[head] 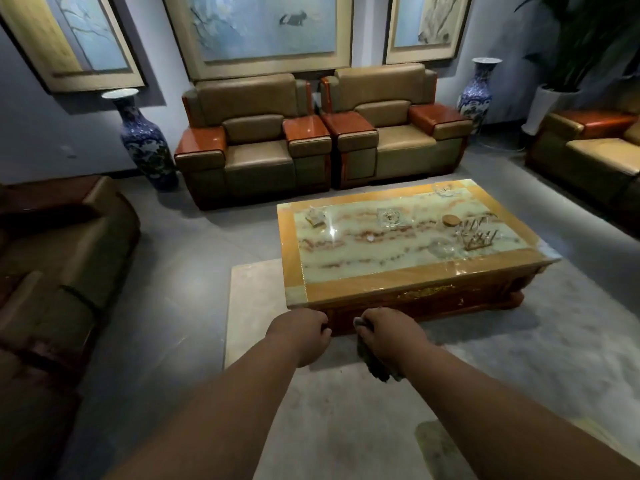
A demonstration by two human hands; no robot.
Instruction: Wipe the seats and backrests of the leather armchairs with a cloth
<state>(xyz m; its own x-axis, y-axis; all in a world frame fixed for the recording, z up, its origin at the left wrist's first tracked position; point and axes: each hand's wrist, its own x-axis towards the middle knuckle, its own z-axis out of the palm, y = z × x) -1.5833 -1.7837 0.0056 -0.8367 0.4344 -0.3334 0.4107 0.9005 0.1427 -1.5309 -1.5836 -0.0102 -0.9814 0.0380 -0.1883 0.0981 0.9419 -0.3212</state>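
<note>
1. A dark cloth (375,362) is grasped in the right hand (391,336), low in the frame's centre, and hangs below the fist.
2. The left hand (301,336) is seen just beside it, fingers curled, nothing held.
3. A marble-topped coffee table (398,271) is shown directly above both hands.
4. Two leather armchairs (256,140) (394,123) are placed side by side at upper centre, well apart from the cloth, flanked by blue-and-white vases (143,140) (476,90).
</note>
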